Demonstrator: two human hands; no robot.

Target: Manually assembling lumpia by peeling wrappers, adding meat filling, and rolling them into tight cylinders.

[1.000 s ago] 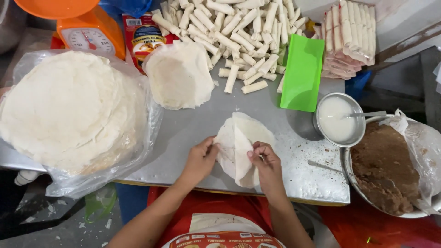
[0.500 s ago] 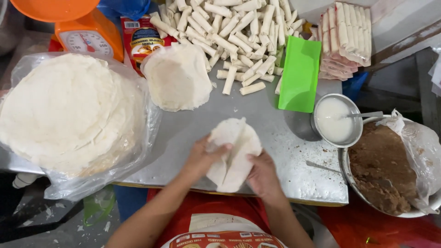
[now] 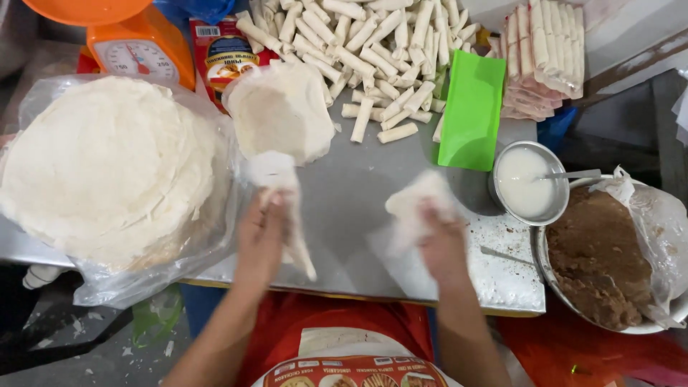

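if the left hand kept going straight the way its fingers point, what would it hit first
Probably the small stack of wrappers just beyond it. The left hand points up the metal table, holding a thin wrapper piece that already reaches toward that stack. The hand is blurred, so its height over the table is unclear.

Both hands (image 3: 261,240) + wrappers (image 3: 419,208) motion-blurred; grip unclear.

Both forearms extend forward from the body, hands well apart. Left hand (image 3: 261,233): back facing up, fingers curled closed in a grip. Right hand (image 3: 438,240): back facing up, fingers likewise closed, motion-blurred.
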